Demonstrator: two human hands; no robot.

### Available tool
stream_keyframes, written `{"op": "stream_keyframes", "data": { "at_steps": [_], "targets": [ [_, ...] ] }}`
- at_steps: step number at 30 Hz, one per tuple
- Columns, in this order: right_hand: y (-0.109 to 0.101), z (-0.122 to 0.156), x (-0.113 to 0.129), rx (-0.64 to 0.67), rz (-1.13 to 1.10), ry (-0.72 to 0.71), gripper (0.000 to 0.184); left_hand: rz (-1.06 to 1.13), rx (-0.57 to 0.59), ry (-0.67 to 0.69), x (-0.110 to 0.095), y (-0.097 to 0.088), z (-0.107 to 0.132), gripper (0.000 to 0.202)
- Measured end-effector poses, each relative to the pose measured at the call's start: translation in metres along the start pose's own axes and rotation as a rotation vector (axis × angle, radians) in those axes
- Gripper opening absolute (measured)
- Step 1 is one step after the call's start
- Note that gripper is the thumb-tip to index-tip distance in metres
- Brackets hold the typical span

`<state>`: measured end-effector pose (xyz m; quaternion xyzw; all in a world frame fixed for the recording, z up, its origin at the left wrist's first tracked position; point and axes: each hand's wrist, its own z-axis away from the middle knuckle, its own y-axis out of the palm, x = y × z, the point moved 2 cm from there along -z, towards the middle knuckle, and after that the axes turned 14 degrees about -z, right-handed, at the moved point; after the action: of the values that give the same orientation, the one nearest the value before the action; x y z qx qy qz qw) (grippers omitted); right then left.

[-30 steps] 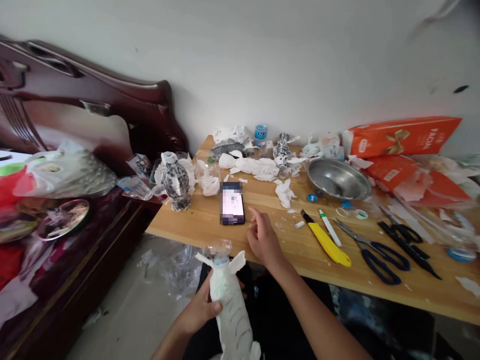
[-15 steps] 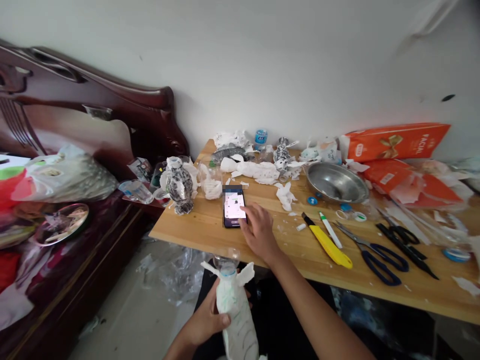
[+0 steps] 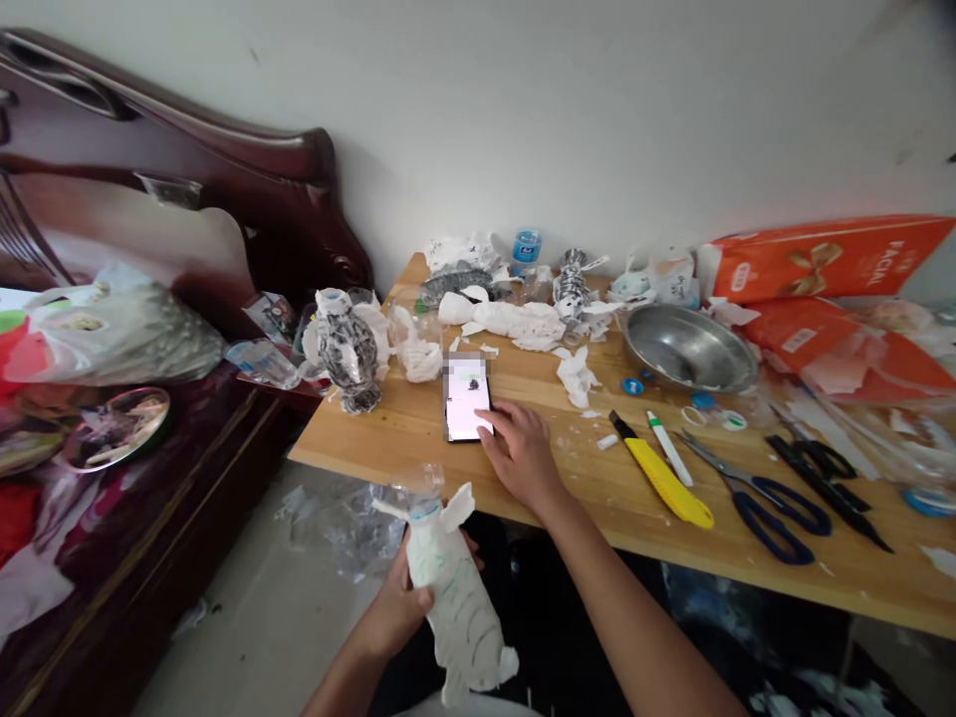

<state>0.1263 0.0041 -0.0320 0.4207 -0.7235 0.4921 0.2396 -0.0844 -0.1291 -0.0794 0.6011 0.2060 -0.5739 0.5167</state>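
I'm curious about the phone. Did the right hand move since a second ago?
Yes. The right hand went left across the table, and its fingertips now touch the phone.

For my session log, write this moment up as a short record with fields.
Left hand: grips a paper-wrapped bottle, below the table edge
Right hand: touches the lit phone, which lies flat on the table
Right of that hand: yellow utility knife, white marker, blue-handled scissors
Far side: steel bowl, tissue scraps, orange tissue packs
Left corner: painted bottle figure, upright
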Motion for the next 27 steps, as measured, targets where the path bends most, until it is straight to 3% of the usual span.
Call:
{"op": "stream_keyframes", "data": {
  "at_steps": [7, 16, 21, 24, 27],
  "targets": [
    [-0.001, 0.000, -0.012, -0.099, -0.063, 0.099, 0.035, -0.090, -0.015, -0.070, 0.003, -0.009, -0.004, 0.093],
    [0.002, -0.006, 0.000, 0.001, 0.016, 0.106, 0.041, -0.100, 0.030, -0.118, -0.003, -0.012, -0.013, 0.096],
    [0.007, -0.004, 0.001, -0.019, 0.081, 0.158, 0.053, -0.089, 0.046, -0.124, -0.001, -0.011, -0.012, 0.095],
    [0.006, -0.017, -0.006, -0.024, 0.091, 0.175, 0.051, -0.083, 0.039, -0.126, 0.004, -0.012, -0.012, 0.093],
    [0.007, -0.047, -0.018, 0.021, 0.111, 0.137, 0.047, -0.074, 0.033, -0.149, 0.007, -0.013, -0.012, 0.090]
  ]
}}
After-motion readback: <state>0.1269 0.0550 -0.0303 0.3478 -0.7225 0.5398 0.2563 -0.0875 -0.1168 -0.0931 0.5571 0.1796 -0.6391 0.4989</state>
